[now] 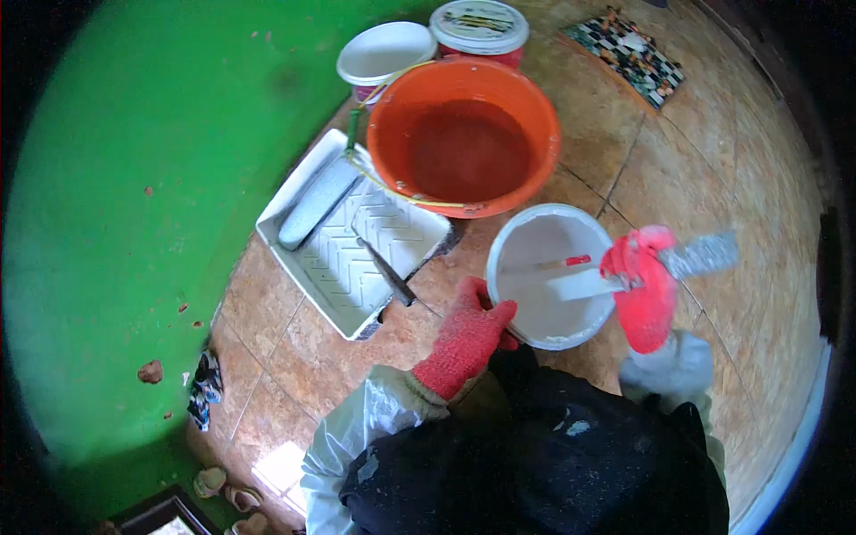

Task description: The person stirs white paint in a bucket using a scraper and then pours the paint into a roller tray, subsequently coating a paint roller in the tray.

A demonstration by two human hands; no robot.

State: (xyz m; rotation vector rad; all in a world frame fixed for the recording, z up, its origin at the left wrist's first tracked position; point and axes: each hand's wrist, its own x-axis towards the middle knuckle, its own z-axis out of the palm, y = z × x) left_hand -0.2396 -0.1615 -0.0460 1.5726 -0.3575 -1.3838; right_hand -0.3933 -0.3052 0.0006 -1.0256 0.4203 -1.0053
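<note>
A white bucket (508,308) with a pale, coated inside stands by my knees. My left hand (464,339), in a red knit glove, grips its near left rim. Above the right side of the bucket, my gloved right hand (644,290) is closed around a flat white stick (581,285). One end of the stick reaches into the bucket; a silvery, wrapped-looking part sticks out on the other side of the hand. A thin stick with a red end (578,260) also shows inside the bucket.
A white paint tray (308,290) holds a paint roller (319,203). Behind the bucket stands an orange basin (388,147) of murky liquid. Two white tubs (388,52) stand farther back. A checkered mosaic board (629,58) lies far right. The green wall (152,223) rises on the left; shoes (209,481) lie lower left.
</note>
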